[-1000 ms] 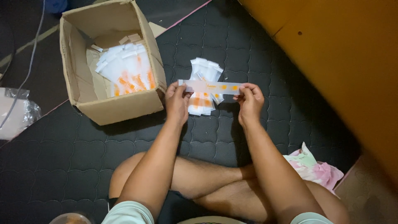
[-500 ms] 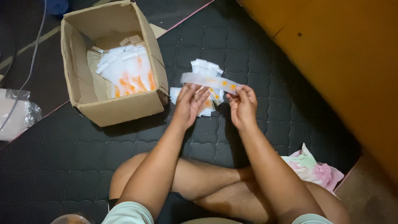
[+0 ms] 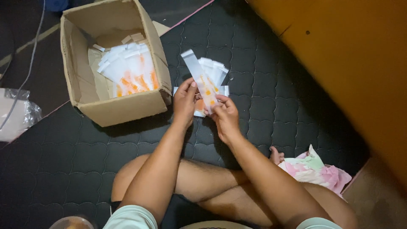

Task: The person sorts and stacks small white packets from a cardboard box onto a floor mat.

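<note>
Above the small pile of packets point(image 3: 212, 70) on the dark mat point(image 3: 263, 110), both the left hand point(image 3: 185, 101) and right hand point(image 3: 224, 116) pinch one long white-and-orange packet point(image 3: 202, 80); held by fingertips only, it could slip or crease.

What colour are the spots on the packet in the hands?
Orange spots on a white packet, held by both hands; the head view shows it best.

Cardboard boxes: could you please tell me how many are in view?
1: the open cardboard box on the dark mat, just left of the left hand. None hidden, seemingly.
</note>
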